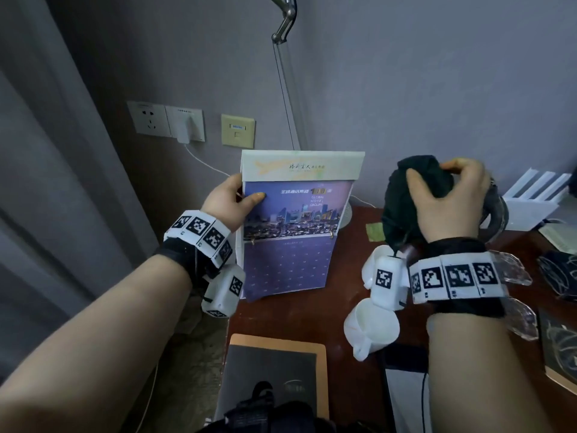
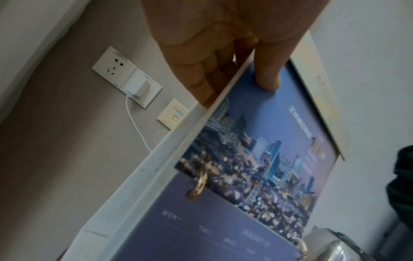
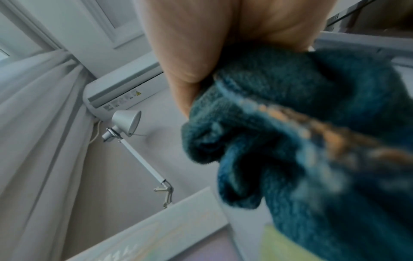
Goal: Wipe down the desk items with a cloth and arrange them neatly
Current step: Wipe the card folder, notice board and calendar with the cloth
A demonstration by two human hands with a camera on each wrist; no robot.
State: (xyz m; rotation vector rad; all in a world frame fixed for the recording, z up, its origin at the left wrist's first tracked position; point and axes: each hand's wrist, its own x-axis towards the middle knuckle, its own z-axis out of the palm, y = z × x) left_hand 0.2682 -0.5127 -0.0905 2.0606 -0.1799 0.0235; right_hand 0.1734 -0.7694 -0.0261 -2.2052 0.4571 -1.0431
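Left hand (image 1: 229, 203) has the desk calendar (image 1: 296, 226) pinched by its left edge, thumb on the front, standing upright at the table's (image 1: 337, 310) back-left corner. Right hand (image 1: 449, 201) is clutching a bunched dark teal cloth (image 1: 415, 189) just beside it.

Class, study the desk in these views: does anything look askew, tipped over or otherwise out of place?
Yes. A white cup lies tipped on its side on the desk, near the right wrist. The calendar is held up by the left hand, and the right hand grips a bunched dark cloth.
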